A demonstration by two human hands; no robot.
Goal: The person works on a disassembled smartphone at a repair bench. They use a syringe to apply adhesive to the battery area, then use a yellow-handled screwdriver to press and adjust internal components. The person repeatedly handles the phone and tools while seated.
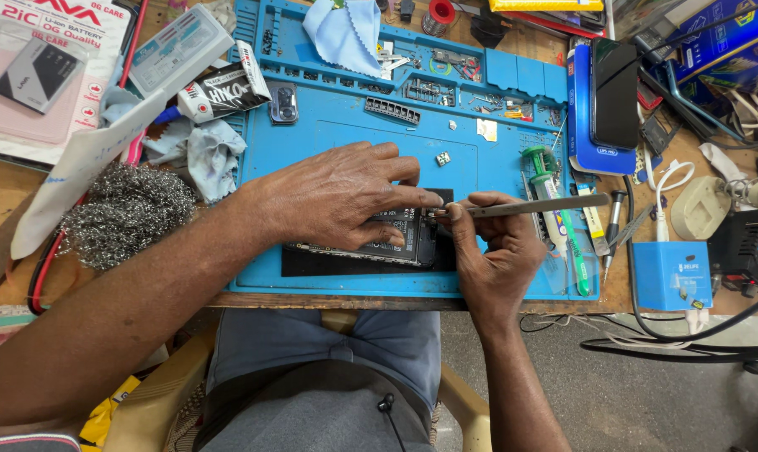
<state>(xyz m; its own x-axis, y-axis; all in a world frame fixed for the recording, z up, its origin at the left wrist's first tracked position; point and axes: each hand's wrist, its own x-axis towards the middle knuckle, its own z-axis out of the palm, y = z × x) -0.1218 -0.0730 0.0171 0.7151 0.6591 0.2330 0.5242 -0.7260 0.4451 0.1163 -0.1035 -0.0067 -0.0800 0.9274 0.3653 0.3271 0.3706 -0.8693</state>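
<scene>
An opened phone [400,238] lies on a blue work mat [312,142], mostly covered by my hands. My left hand [337,197] rests flat on the phone and presses it down, fingertips near its right end. My right hand [492,251] grips metal tweezers [534,206], whose tip touches the phone's inside just by my left fingertips. A small loose metal part [443,158] lies on the mat above the phone.
Steel wool [123,213], a grey cloth [205,155] and battery packs [44,59] lie to the left. A dark phone [615,88] rests on a blue box at right, with green screwdrivers [555,209], a small blue box [670,274] and cables nearby. The table's front edge is close to my lap.
</scene>
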